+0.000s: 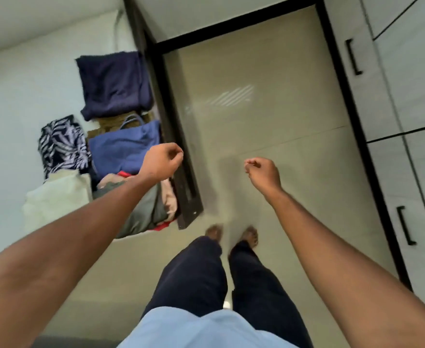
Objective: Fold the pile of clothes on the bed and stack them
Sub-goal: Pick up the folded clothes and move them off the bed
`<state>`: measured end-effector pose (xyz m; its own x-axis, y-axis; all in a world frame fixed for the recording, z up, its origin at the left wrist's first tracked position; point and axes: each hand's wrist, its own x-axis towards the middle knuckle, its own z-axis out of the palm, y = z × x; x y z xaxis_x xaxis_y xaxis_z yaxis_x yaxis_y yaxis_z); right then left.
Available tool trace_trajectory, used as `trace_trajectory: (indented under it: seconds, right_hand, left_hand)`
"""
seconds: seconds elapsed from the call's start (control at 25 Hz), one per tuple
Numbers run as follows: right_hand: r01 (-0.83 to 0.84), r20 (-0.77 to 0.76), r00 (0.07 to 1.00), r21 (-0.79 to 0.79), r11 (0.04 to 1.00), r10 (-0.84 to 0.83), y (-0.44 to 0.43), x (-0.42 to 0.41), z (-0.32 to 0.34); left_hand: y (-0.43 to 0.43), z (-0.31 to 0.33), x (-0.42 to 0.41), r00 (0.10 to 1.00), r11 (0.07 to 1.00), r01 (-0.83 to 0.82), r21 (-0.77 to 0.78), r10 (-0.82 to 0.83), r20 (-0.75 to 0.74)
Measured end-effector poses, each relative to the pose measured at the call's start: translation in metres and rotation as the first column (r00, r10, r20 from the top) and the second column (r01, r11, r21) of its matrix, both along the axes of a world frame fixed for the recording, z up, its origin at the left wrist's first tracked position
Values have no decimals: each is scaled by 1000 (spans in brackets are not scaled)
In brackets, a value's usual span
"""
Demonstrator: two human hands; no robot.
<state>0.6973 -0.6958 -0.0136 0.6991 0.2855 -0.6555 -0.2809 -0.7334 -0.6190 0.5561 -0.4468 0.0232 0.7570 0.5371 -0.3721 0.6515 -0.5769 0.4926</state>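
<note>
Both hands up and empty beside the bed, with the clothes waiting at the left of the frame.

My left hand (pixel 162 160) and right hand (pixel 263 173) are raised over the tiled floor (pixel 269 109), fingers curled in, gripping nothing I can see. The clothes lie along the edge of the bed (pixel 13 96). A folded dark navy piece (pixel 113 84) sits at upper left, with a blue garment (pixel 123 146) below it and a leaf-print garment (pixel 61 144) and a cream garment (pixel 56 194) alongside. A crumpled olive, pink and red heap (pixel 153 209) lies under my left forearm. It all looks light, limp and unbreakable. I'd pinch one garment at its shoulders or waistband corners and shake it flat.
</note>
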Motion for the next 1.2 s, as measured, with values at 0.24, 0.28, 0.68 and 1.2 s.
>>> trace_trajectory:
  seconds: [0.24, 0.28, 0.68, 1.2]
  right_hand:
    - [209, -24, 978, -15, 978, -209, -50, 154, -17]
    - [219, -29, 975, -28, 975, -220, -49, 177, -13]
    - [408, -98, 904, -85, 909, -415, -23, 391, -25]
    - [98, 241, 970, -383, 919, -3, -40, 625, -290]
  left_hand:
    - [-16, -8, 194, 990, 987, 138, -86, -135, 43]
    - [-17, -13, 226, 988, 982, 153, -110, -150, 35]
    - [-34, -54, 500, 922, 913, 326, -246, -364, -131]
    - [-123, -311, 823, 451, 452, 892, 21, -892, 36]
